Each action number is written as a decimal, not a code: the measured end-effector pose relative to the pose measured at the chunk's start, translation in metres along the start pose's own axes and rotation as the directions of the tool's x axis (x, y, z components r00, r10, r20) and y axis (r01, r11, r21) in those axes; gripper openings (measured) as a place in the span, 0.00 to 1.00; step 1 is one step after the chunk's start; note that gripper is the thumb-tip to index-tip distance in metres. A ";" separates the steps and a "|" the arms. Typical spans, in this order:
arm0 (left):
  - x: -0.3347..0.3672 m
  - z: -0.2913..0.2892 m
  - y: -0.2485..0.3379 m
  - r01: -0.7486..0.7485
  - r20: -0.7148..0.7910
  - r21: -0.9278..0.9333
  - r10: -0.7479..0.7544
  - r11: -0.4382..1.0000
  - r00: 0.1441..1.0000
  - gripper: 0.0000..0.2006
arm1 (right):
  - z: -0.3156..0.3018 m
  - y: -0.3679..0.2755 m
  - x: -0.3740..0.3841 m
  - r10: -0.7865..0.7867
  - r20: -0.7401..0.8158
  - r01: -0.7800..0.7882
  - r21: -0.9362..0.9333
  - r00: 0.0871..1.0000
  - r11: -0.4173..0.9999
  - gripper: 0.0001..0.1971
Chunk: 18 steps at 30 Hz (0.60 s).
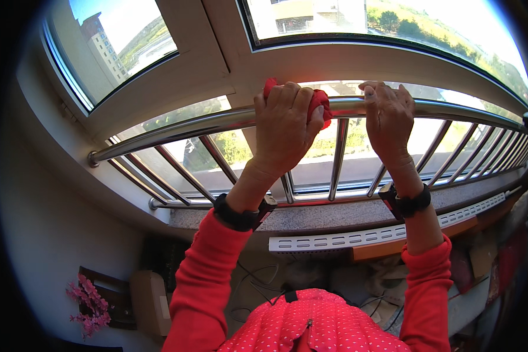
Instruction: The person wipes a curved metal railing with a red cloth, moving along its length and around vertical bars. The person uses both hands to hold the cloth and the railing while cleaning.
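A shiny metal railing [217, 122] runs across in front of a window. My left hand [283, 126] is wrapped over its top rail, pressing a red cloth [321, 104] against the metal. The cloth is bunched up and shows on both sides of the fingers. Further right, my right hand [390, 120] grips the same rail directly, fingers curled over it. Both forearms reach forward in red sleeves, each wrist wearing a black band with a small device.
Below the railing lie a speckled stone sill [217, 219] and a white slotted radiator [311, 243]. Pink artificial blossoms [91, 305] and a cardboard box [149, 299] stand at lower left. Cables [258, 281] hang near the floor. Window frames [199, 70] rise behind the rail.
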<state>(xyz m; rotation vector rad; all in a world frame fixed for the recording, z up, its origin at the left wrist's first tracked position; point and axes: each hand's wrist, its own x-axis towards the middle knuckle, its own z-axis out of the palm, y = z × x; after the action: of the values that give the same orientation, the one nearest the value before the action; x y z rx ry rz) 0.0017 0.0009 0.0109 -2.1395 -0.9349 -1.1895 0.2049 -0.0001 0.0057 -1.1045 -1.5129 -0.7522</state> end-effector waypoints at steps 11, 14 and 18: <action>0.039 -0.002 -0.021 0.531 0.357 -0.766 -0.447 0.362 0.820 0.23 | 0.020 -0.065 0.016 -0.049 0.261 -0.024 0.269 0.964 0.963 0.19; 0.030 -0.009 -0.042 0.531 0.242 -0.308 -0.475 0.790 0.846 0.19 | 0.027 -0.060 0.010 -0.146 0.098 0.120 0.234 0.984 0.965 0.17; 0.016 -0.009 -0.051 0.075 0.441 0.351 -0.236 0.933 0.866 0.16 | 0.025 -0.046 0.004 -0.170 0.034 0.158 0.235 0.985 0.959 0.11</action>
<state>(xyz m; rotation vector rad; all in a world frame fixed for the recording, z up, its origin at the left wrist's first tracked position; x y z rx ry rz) -0.0365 0.0320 0.0349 -2.1426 -1.4335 -0.5129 0.1526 0.0064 0.0080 -0.8379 -1.7063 -0.6422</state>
